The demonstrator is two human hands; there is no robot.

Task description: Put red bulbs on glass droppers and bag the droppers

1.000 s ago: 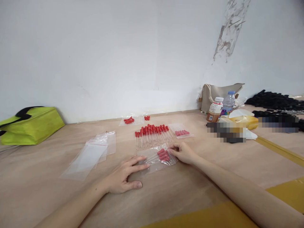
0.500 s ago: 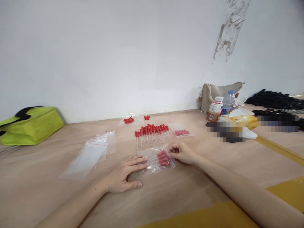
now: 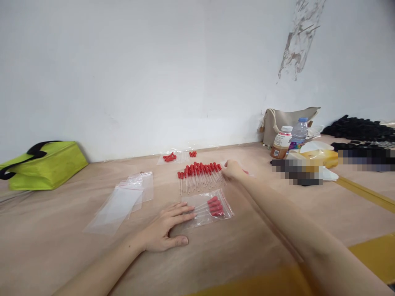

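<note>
The flat clear plastic zip bag (image 3: 202,221) with a few red-bulbed, thin-stemmed droppers (image 3: 216,206) inside is mid-table, back from the near edge of the brown-paper-covered table (image 3: 160,275). Left hand (image 3: 163,230) is spread on its left end; right hand (image 3: 233,169), well apart, is at the loose red-bulbed row (image 3: 202,174), can't tell if it's pinching one. So that bag looks filled, seal unclear, with plenty of loose ones left, plus flat clear bags (image 3: 120,201) toward the left edge.

Two hands (image 3: 166,227), two bottles (image 3: 281,143), one lime bag (image 3: 52,168)
</note>
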